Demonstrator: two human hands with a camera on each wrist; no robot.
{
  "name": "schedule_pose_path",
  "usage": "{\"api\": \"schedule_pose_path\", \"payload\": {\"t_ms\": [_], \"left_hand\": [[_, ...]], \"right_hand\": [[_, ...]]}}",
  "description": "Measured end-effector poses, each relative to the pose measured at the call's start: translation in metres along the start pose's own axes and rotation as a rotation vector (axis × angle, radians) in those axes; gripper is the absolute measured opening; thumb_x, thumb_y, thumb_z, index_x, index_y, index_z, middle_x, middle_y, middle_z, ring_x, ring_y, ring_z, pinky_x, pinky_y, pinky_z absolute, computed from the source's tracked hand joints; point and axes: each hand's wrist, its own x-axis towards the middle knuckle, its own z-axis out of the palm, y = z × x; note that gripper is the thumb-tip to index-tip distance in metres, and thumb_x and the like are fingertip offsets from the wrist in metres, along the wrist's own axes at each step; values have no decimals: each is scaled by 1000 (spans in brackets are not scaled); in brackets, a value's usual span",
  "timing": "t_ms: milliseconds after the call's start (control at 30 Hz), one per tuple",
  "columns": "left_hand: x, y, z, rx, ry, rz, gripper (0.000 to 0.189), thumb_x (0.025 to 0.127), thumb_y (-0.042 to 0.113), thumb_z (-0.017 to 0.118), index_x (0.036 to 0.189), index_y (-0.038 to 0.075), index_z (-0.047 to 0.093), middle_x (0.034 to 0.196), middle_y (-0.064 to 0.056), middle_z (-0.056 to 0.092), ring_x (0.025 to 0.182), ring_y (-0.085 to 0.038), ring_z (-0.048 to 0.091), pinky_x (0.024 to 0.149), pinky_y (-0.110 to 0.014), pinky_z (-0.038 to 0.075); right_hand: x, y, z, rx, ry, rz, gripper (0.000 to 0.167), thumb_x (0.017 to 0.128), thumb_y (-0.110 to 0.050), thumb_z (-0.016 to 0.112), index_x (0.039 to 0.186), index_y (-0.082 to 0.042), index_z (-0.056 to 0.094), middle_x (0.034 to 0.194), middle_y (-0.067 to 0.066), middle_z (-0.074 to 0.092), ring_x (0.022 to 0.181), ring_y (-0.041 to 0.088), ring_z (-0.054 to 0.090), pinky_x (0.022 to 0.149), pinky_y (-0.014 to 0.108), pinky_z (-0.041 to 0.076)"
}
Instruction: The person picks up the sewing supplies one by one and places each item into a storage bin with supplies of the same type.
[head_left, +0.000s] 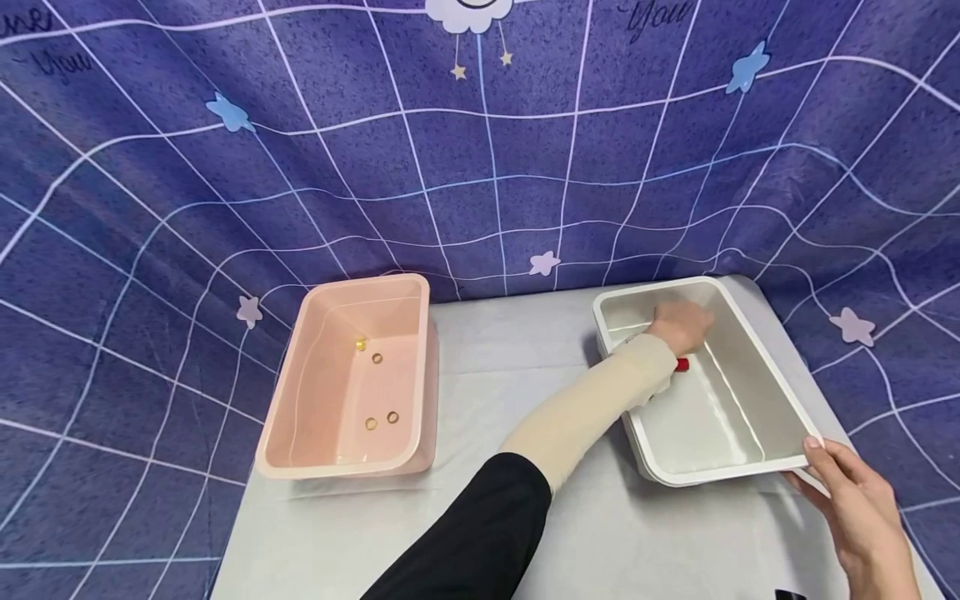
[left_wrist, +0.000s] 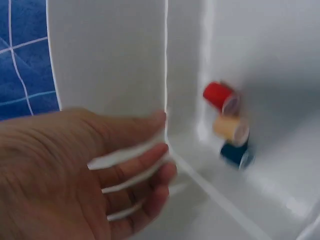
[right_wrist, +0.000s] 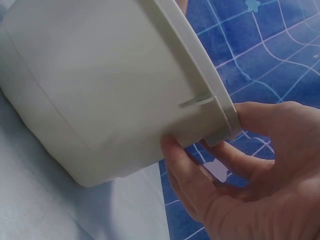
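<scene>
My left hand (head_left: 682, 325) reaches down inside the far end of the grey bin (head_left: 750, 354). In the left wrist view its thumb and fingers are apart near an inner corner, with nothing seen between them. Beside them on the bin floor lie a red thread spool (left_wrist: 218, 95), a beige thread spool (left_wrist: 230, 128) and a dark teal thread spool (left_wrist: 235, 154), close together. My right hand (head_left: 862, 508) holds the near right corner of the bin, its thumb on the rim and its fingers under and against the outer wall.
Left of the arm, a pink bin (head_left: 423, 367) stands on the pale table cover (head_left: 510, 350). Inside it are a small yellow thing (head_left: 361, 344) and several small brown ring-shaped things (head_left: 377, 358). A purple-blue patterned curtain (head_left: 480, 150) hangs behind the table and along its sides.
</scene>
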Motion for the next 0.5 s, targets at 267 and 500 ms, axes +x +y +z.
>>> {"api": "schedule_pose_path", "payload": {"t_ms": [267,500], "left_hand": [[-11,-4,-16,1,24,20,26,105,26,58,124,41,65,131,22,65,112,-3,59,93,-29,52],[-24,-16,-28,12,79,71,24,103,22,60,120,37,66,129,19,68,114,-6,63,92,-30,55]], "right_hand": [[-1,-1,1,7,-11,1,29,106,0,53,107,-13,79,105,-10,77,92,4,76,76,23,63],[-2,-2,1,0,-7,9,29,106,-1,54,107,-14,79,105,-12,77,92,3,76,76,22,63]]}}
